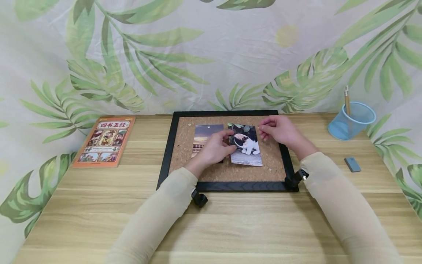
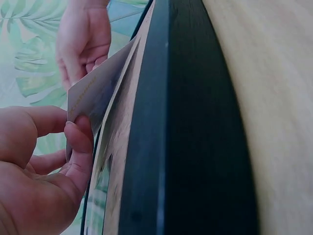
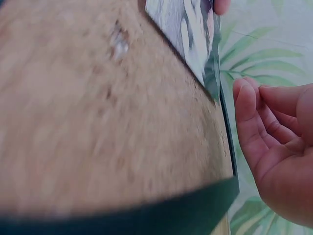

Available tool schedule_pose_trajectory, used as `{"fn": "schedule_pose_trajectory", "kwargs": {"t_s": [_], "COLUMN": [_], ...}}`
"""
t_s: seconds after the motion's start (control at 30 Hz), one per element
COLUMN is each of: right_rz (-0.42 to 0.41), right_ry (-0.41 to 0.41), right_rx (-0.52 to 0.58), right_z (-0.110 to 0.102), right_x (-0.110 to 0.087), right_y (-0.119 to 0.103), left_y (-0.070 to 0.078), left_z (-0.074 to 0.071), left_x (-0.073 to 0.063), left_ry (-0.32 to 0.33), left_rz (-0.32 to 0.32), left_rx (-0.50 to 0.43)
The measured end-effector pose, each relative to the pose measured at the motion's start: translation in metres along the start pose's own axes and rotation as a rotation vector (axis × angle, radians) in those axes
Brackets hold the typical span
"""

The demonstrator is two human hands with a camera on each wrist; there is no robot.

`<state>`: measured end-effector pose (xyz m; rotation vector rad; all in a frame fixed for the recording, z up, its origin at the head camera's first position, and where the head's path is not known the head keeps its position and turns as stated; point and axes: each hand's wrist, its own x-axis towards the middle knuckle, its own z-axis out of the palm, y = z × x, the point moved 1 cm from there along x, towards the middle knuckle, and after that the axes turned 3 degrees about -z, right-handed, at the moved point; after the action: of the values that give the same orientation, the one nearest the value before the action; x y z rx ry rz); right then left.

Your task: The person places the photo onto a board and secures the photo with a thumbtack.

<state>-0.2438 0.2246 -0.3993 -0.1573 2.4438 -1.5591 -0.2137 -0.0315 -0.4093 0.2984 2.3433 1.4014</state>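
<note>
My left hand (image 1: 215, 146) pinches the left edge of a cat photo (image 1: 245, 146) between thumb and fingers. In the left wrist view the photo's pale back (image 2: 90, 93) shows, tilted up from the corkboard (image 1: 181, 161). A sunset photo (image 1: 206, 135) lies on the board, partly behind my left hand. Near the cat photo's upper right edge is my right hand (image 1: 280, 130), its fingers curled and thumb tip against the index finger. I cannot tell whether something tiny is between those fingertips. The right wrist view shows the right hand (image 3: 279, 147) apart from the photo's corner.
The board's black frame (image 1: 245, 187) forms a raised border. Small clear bits (image 3: 120, 44) sit on the cork. An orange book (image 1: 104, 142) lies at left. At right stand a blue mesh cup (image 1: 349, 121) with a pencil (image 1: 347, 101) and, nearer, a grey-blue eraser (image 1: 352, 164).
</note>
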Motion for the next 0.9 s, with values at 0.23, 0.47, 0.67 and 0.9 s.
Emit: {"fn": "schedule_pose_trajectory", "kwargs": {"t_s": [0.23, 0.47, 0.67, 0.9], "right_rz": [0.039, 0.050, 0.128, 0.163], "right_ry": [-0.044, -0.038, -0.044, -0.076], "right_rx": [0.027, -0.073, -0.127, -0.196], "right_z": [0.018, 0.032, 0.037, 0.040], "right_x": [0.022, 0.038, 0.045, 0.055], "right_y": [-0.003, -0.009, -0.015, -0.021], "left_y": [0.002, 0.002, 0.003, 0.003], "left_z": [0.008, 0.011, 0.011, 0.012], "left_x": [0.009, 0.012, 0.015, 0.017], "left_ry": [-0.011, -0.004, -0.008, -0.003], "left_rz": [-0.005, -0.005, -0.006, -0.017], "left_rx": [0.101, 0.172, 0.190, 0.187]}}
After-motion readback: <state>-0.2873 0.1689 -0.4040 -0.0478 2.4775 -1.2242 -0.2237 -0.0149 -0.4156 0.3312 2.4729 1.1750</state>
